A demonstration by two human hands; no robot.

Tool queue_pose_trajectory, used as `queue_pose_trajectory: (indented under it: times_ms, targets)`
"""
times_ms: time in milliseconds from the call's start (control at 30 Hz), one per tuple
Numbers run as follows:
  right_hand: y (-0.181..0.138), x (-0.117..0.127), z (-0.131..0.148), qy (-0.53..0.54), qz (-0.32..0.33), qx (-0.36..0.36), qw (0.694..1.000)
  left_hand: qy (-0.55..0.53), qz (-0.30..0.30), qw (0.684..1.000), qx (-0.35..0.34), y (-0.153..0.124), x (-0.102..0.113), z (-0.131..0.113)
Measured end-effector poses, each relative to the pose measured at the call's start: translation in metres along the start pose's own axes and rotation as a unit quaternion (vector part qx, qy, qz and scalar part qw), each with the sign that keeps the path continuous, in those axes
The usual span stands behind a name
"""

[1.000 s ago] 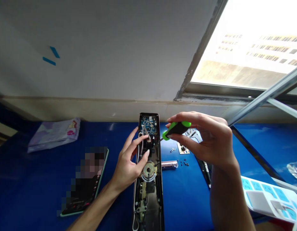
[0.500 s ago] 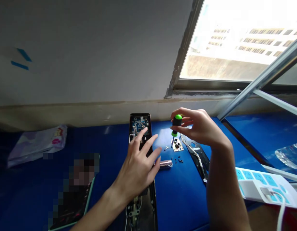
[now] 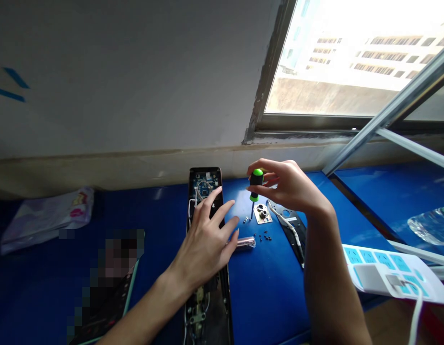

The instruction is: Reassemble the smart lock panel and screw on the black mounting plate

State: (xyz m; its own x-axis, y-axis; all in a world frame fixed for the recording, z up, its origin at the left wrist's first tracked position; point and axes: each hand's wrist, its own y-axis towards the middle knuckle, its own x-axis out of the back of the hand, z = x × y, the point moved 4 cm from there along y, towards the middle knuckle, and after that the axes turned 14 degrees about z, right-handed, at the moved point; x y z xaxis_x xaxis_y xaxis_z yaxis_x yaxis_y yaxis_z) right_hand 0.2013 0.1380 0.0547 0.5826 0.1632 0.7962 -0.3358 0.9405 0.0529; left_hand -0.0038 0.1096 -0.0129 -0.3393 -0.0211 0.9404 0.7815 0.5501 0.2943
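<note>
My right hand [image 3: 279, 184] grips a black and green screwdriver [image 3: 257, 184], its shaft pointing down at a small cluster of silver screws [image 3: 246, 219] on the blue table. Just right of the tip lies a small square circuit board [image 3: 262, 214] with a round part on it. My left hand [image 3: 209, 235], fingers spread, is over a long black device casing [image 3: 207, 316] with its inside exposed. A blue circuit board [image 3: 204, 184] and thin wires show at the casing's far end. Beside my left thumb lies a shiny, pinkish cylinder [image 3: 246, 243], partly hidden by the hand.
Several dark screws [image 3: 267, 236] lie near the cylinder. A black plate [image 3: 294, 230] with a white cable is under my right forearm. Further right are a white power strip [image 3: 398, 273] and a clear bottle [image 3: 432, 225]. A phone [image 3: 103, 306] and a plastic packet [image 3: 49, 215] lie left.
The screwdriver has moved slightly left, from beside the square circuit board to the silver screws, and stands more upright. My left hand keeps its spread pose. The whole view has shifted a little.
</note>
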Motion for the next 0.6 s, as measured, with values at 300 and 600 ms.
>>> queue_pose_trajectory:
  times_ms: [300, 600]
  targets:
    - [-0.018, 0.014, 0.031, 0.034, -0.134, 0.101, 0.985, -0.068, -0.068, 0.995, -0.037, -0.018, 0.005, 0.015]
    - [-0.020, 0.010, 0.054, 0.185, -0.240, 0.151, 0.941, -0.153, -0.168, 0.973, -0.041, -0.053, 0.005, 0.032]
